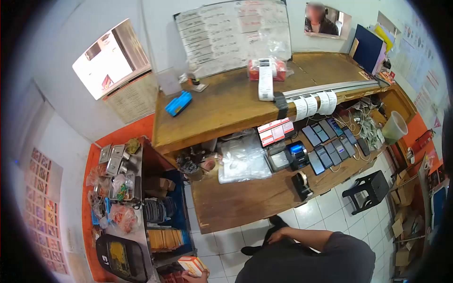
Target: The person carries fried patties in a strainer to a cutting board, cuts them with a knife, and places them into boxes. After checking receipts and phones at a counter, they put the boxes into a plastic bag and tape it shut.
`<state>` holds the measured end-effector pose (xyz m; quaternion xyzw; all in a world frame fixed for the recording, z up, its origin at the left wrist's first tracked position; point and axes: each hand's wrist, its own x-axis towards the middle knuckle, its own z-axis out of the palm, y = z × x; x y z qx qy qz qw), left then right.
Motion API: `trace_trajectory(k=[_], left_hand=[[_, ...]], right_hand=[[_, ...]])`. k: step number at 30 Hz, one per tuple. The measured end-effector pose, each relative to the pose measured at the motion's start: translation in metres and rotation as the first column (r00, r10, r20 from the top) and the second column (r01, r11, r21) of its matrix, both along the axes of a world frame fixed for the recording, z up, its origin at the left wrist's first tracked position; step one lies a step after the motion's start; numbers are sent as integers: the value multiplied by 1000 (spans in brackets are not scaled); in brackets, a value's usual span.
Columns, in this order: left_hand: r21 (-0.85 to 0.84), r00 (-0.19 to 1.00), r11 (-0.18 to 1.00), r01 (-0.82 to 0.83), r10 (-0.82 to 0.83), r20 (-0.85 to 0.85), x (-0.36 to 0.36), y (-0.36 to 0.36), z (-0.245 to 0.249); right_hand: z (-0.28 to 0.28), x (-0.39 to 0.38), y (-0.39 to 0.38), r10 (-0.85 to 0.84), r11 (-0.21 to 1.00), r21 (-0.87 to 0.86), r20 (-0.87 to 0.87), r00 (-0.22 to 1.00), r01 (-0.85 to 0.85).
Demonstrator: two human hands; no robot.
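Observation:
At the bottom edge, my left hand [200,277] is closed around a small orange and white cardboard box [191,265], held beside the lower part of the side shelf. Below it lie red packets [174,276], partly cut off by the frame. My right hand [277,235] rests on my dark-clothed leg, fingers loosely stretched out and nothing visible in them. Closest to the left hand on the shelf is a row of brown envelopes or folders [165,239], with dark stacked items [159,209] above.
A wooden desk [245,205] carries several phones [325,158], plastic bags [243,160], a label printer [297,153] and a tape dispenser [302,184]. A black stool [370,188] stands to the right. Steel containers [115,160] and a black tray [122,257] sit left. Someone appears through a wall opening [325,21].

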<state>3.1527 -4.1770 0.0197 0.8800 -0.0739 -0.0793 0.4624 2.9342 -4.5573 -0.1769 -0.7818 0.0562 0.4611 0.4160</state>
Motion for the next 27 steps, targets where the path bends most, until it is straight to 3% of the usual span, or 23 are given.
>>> trace_trajectory(k=[2, 3, 5, 6, 7, 9, 11, 14, 15, 17, 19, 21, 22, 23, 24, 25, 27], left_hand=[[-18, 999, 999, 33, -33, -38, -2, -2, -39], [-61, 995, 996, 65, -69, -78, 0, -3, -70], [-112, 989, 989, 91, -103, -102, -10, -43, -80], [56, 996, 995, 79, -77, -42, -17, -85, -61], [224, 998, 973, 63, -67, 13, -30, -122, -38], [-240, 990, 971, -22, -12, -139, -57, -192, -6], [-331, 967, 943, 24, -106, -233, -31, -170, -93], [-215, 951, 971, 104, -160, -263, -61, -255, -29], [66, 965, 974, 219, -206, -160, -94, -303, 34], [-321, 985, 935, 149, -168, -31, -101, -343, 22], [-342, 977, 922, 180, -209, -49, -113, -375, 41], [-113, 982, 976, 187, -187, 10, -125, -384, 57], [-207, 978, 962, 177, -195, -70, -130, -381, 60], [-344, 967, 924, 166, -221, -125, -131, -395, 57], [-333, 971, 932, 140, -195, -136, -139, -400, 63], [-326, 974, 938, 116, -172, -147, -146, -404, 72], [-310, 981, 948, 68, -121, -154, -152, -402, 76]], right_hand=[[91, -23, -47, -198, 932, 241, -288, 937, 271], [83, -33, -63, -189, 933, 247, -285, 940, 263], [67, -50, -102, -58, 958, 281, -27, 998, 63], [136, -43, -128, -61, 966, 258, 82, 995, 37], [135, -43, -144, -96, 948, 312, 107, 990, 58], [148, -46, -192, -224, 907, 407, 247, 943, 109], [199, -50, -233, -347, 869, 471, 356, 868, 154], [260, -79, -298, -458, 855, 444, 403, 793, 268], [267, -88, -307, -507, 845, 424, 438, 742, 327], [264, -109, -338, -514, 845, 417, 457, 726, 336], [252, -137, -370, -586, 807, 440, 509, 630, 394], [266, -161, -383, -760, 650, 391, 321, 565, 652], [275, -162, -400, -691, 716, 275, 411, 595, 642], [280, -168, -407, -701, 697, 330, 499, 510, 636], [302, -171, -411, -739, 654, 345, 485, 468, 673], [300, -173, -414, -731, 668, 352, 476, 489, 656], [295, -172, -422, -771, 615, 400, 487, 411, 679]])
